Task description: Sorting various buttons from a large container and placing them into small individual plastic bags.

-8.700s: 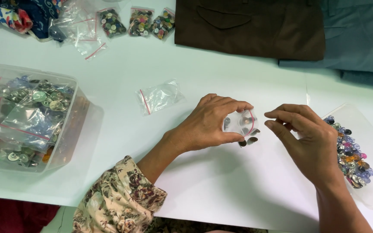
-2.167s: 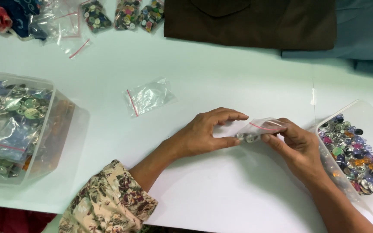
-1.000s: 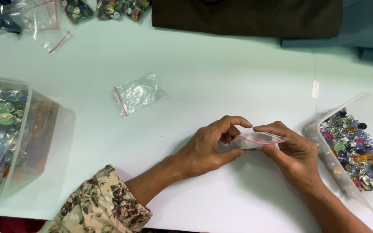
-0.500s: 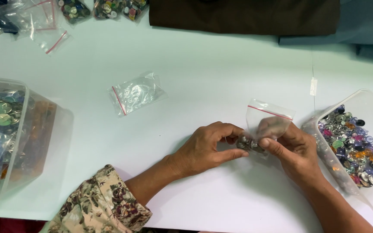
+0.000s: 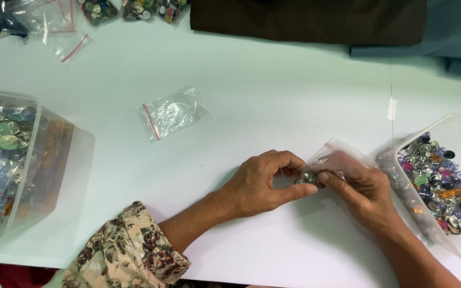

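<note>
Head cam has my left hand (image 5: 262, 184) and right hand (image 5: 361, 192) both pinching a small clear zip bag (image 5: 337, 160) of metal buttons (image 5: 309, 177) just above the desk (image 5: 273, 101), thin slippery film, so I'd grip the lumpy bottom.

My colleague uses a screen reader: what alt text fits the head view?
Two hands, left and right, pinch a small clear bag of buttons above a white table. A tray of coloured buttons sits right, a tub left.
</note>
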